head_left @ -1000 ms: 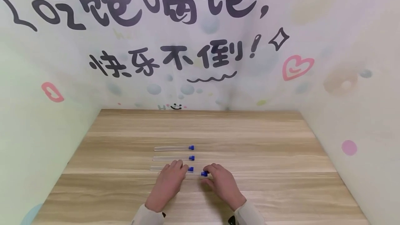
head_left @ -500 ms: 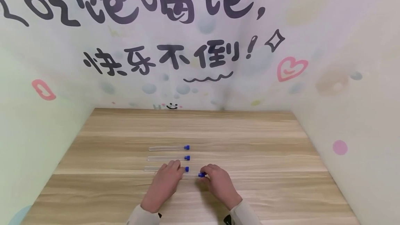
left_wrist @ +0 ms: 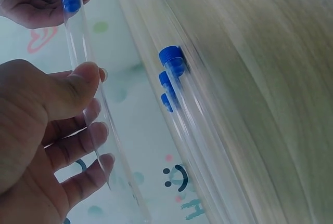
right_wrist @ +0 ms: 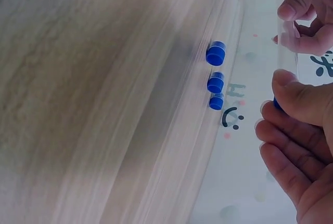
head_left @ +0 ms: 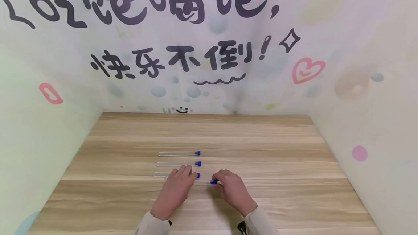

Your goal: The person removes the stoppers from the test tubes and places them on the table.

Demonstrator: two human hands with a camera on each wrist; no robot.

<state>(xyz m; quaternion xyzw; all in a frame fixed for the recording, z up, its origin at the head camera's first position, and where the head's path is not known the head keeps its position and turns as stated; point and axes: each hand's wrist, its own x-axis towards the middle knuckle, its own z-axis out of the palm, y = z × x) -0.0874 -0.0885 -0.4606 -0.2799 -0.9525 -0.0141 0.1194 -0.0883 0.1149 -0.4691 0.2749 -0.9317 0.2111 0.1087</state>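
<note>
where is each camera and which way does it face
Head: worn on the head, facing forward and down at the table; left hand, right hand and sleeves show.
Left wrist: worn there, facing the held tube; both hands show.
Right wrist: worn there, facing the blue cap in the right fingers; both hands show.
The wrist views share the held tube, three capped tubes and a smiley.

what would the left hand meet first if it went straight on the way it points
Probably the middle lying tube, near its blue cap; in the head view the left hand overlaps the nearest lying tube. Height is unclear, so it might pass above both.
</note>
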